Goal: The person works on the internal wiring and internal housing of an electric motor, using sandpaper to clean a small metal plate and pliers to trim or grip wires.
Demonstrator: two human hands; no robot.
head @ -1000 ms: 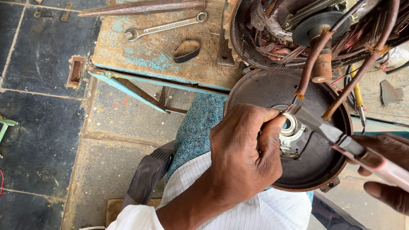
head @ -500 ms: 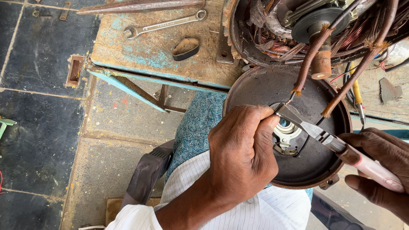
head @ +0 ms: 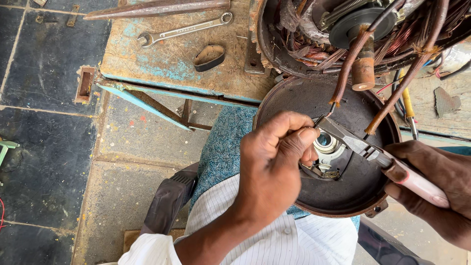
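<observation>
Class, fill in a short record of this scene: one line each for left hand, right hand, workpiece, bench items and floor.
Left hand: left hand pinches a wire end at the pliers' tip.
Right hand: right hand grips pink-handled pliers.
Workpiece: round rusty motor cover on the lap, bearing at its centre.
Bench items: spanner, metal rod, wound stator on a worn wooden bench.
Floor: dark stone slabs.

Pliers (head: 360, 145) have swung left and lowered; their tip now meets the left hand (head: 274, 167) fingertips (previously apart). Right hand (head: 431, 184) has risen further into view.
</observation>
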